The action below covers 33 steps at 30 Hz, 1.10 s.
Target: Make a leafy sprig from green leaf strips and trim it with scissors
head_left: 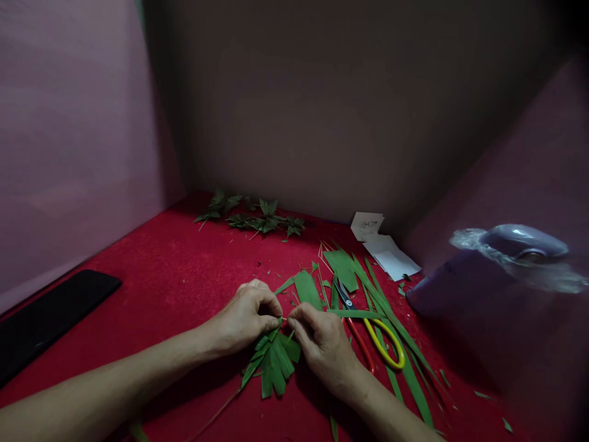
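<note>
My left hand (246,318) and my right hand (322,341) meet at the middle of a red cloth surface (175,276). Both pinch the top of a bundle of cut green leaf strips (273,362) that fans out downward between them. The fingertips of the two hands almost touch above the bundle. Just right of my right hand lie scissors (375,337) with one red and one yellow handle, their blades pointing away from me.
Long green leaf strips (381,307) are scattered at the right. Finished leaf pieces (257,220) lie by the back wall. White paper scraps (384,248) sit at the back right, a purple object (497,264) at the right, a black flat object (46,316) at the left.
</note>
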Tool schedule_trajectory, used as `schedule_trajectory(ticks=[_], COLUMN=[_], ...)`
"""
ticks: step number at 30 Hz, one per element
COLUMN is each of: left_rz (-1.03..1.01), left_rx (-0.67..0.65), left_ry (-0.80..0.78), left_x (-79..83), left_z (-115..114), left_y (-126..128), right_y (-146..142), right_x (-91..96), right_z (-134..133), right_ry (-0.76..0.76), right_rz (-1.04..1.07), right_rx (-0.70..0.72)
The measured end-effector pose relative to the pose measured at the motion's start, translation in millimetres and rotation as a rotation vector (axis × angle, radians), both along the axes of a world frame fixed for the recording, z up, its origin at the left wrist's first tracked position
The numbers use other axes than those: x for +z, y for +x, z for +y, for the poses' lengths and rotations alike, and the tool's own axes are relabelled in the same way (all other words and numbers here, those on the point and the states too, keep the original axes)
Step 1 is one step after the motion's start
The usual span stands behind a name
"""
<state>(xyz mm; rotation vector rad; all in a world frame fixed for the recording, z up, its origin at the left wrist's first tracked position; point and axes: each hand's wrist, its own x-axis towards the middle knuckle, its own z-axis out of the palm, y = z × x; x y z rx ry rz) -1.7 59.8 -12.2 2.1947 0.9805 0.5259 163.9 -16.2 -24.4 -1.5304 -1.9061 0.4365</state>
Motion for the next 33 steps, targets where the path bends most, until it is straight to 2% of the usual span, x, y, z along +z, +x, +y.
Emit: schedule_trajectory(ticks=[19, 33], left_rz=[-0.036, -0.039], left_rx=[-0.018, -0.015], left_ry=[0.001, 0.006], left_x=[3.5, 2.4], left_z=[-1.9, -2.2], left_y=[1.3, 1.8], right_y=[-0.3, 1.4], right_x=[-0.8, 0.6], right_z=[0.2, 1.8], right_ry=[0.018, -0.018], right_rz=[-0.015, 0.033], right_rx=[-0.025, 0.016])
